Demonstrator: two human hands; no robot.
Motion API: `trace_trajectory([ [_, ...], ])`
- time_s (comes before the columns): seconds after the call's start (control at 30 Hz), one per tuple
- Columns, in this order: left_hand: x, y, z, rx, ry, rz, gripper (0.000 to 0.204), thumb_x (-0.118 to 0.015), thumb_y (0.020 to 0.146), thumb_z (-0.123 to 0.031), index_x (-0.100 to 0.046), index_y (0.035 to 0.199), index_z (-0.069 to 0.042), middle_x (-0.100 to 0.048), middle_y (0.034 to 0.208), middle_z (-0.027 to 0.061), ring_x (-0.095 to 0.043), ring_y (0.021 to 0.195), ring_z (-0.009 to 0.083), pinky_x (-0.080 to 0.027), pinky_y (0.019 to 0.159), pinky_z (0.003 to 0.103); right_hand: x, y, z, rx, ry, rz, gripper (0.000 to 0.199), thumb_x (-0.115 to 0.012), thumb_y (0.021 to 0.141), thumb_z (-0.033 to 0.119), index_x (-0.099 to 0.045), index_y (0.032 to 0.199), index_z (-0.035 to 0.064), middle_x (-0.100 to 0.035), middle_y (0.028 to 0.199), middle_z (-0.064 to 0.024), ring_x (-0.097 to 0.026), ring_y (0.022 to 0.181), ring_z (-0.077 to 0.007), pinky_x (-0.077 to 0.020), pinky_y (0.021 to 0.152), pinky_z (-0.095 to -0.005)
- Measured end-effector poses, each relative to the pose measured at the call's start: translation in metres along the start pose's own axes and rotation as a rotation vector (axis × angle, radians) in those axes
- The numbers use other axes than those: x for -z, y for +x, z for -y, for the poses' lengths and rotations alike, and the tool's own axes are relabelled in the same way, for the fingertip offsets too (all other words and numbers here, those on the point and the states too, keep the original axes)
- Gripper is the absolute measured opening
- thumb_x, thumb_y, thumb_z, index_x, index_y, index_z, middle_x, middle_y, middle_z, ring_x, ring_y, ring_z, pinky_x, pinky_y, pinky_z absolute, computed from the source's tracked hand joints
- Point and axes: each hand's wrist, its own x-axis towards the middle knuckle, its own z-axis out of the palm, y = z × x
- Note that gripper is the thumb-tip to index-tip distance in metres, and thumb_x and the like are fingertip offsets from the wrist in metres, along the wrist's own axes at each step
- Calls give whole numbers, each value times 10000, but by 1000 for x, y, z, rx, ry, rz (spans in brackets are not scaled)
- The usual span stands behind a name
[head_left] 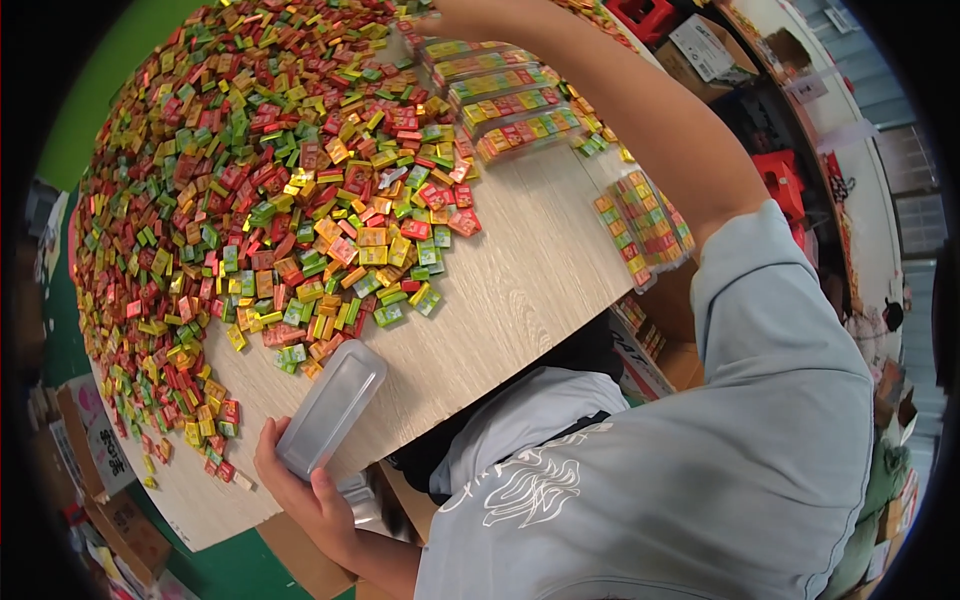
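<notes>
My left hand [312, 498] grips one end of a clear plastic tray [335, 405], which appears to have nothing in it, at the table's near edge. Beside that tray spreads a large heap of small wrapped candies [290, 200] in red, yellow, green and orange. My right arm reaches across to the far side, where my right hand [440, 18] is at the top edge of the picture, its fingers mostly out of sight. Right below it stands a row of clear trays filled with candies [515, 100].
More filled trays [645, 225] stand at the table's [520, 260] right edge. An open cardboard box [680, 330] is below that edge, with packs inside. Further cardboard boxes [115, 510] lie at the lower left. Red plastic stools [780, 185] and another carton [705, 50] are at the right.
</notes>
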Motion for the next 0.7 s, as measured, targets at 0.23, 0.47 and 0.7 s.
trace_trajectory([
  [0.23, -6, 1, 1, 65, -124, -59, 874, -464, 994, -689, -468, 1465, 48, -588, 1279, 213, -575, 1190, 325, -419, 1058, 446, -47, 61, 10, -11, -157, 275, 883, -542, 1010, 457, -109, 1667, 57, -156, 1704, -252, -275, 1525, -449, -217, 1238, -593],
  [0.47, -6, 2, 2, 100, -142, -72, 905, -488, 967, -717, -488, 1450, 49, -597, 1251, 201, -585, 1163, 310, -445, 1024, 437, -43, 62, 34, -48, -93, 353, 877, -590, 1006, 489, -196, 1651, 44, -292, 1660, -256, -290, 1525, -430, -223, 1231, -601],
  [0.7, -6, 4, -2, 83, -105, -71, 879, -498, 972, -701, -504, 1434, 47, -602, 1238, 198, -591, 1154, 309, -459, 1001, 437, -49, 75, 35, -56, -240, 364, 820, -550, 1040, 446, -172, 1659, 65, -166, 1705, -233, -219, 1553, -435, -209, 1232, -633],
])
